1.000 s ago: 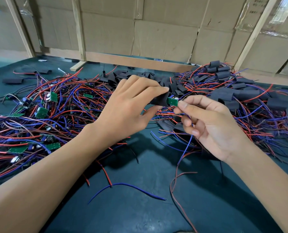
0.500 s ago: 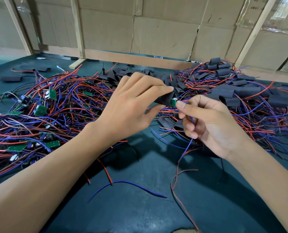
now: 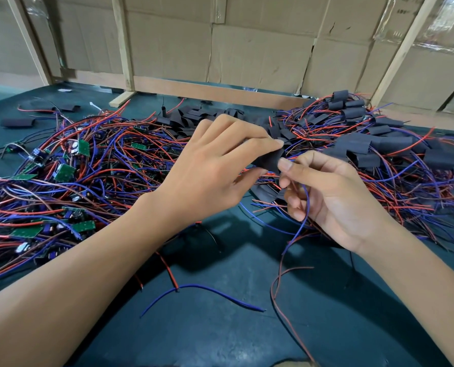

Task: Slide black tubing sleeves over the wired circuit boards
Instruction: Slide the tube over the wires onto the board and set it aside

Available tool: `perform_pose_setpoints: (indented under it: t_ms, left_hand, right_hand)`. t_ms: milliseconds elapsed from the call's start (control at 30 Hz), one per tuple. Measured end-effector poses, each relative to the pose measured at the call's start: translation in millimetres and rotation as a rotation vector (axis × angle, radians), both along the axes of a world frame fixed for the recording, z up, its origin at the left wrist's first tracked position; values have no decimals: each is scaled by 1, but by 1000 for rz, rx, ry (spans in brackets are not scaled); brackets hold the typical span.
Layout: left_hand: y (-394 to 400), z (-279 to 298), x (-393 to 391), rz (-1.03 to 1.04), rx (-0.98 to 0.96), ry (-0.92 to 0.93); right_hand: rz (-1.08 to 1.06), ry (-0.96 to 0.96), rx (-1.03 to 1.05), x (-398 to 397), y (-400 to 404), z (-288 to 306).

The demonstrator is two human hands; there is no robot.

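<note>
Pinching the soft, light black sleeve (image 3: 269, 160) in my left hand (image 3: 215, 170) above the worktop's middle, I am feeding its board in by the limp wires (image 3: 304, 205) my right hand (image 3: 326, 192) is pinching, gripping near the sleeve's mouth.

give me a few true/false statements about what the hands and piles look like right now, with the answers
1. The left hand pinches a black sleeve. True.
2. The right hand lies flat on the table. False: it is raised, its thumb at the sleeve's end, with a blue wire running down through its fingers.
3. A green board sticks well out of the held sleeve. False: no green shows at the sleeve.
4. Bare green boards lie in the wire tangle on the left. True.
5. Pieces already in black sleeves are heaped on the right. True.
6. The table top is white. False: it is dark green.
</note>
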State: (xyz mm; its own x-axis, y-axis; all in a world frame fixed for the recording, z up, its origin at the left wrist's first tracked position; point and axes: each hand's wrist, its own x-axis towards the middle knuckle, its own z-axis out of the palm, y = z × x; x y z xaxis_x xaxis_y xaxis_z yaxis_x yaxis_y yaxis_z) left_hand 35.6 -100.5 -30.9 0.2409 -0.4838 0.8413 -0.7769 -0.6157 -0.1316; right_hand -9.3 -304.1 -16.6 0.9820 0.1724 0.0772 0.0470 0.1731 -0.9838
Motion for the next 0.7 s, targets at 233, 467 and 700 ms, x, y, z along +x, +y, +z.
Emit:
perform_pose_setpoints:
  t_ms: [233, 467, 700]
  left_hand:
    - [2, -2, 4, -7, -11, 64]
    - [-1, -4, 3, -23, 20, 84]
    - [0, -7, 6, 21, -64, 206]
  right_hand:
    - [-52, -75, -23, -1, 2, 0]
    - [-106, -117, -128, 2, -1, -3]
    - [-134, -74, 15, 7, -15, 7]
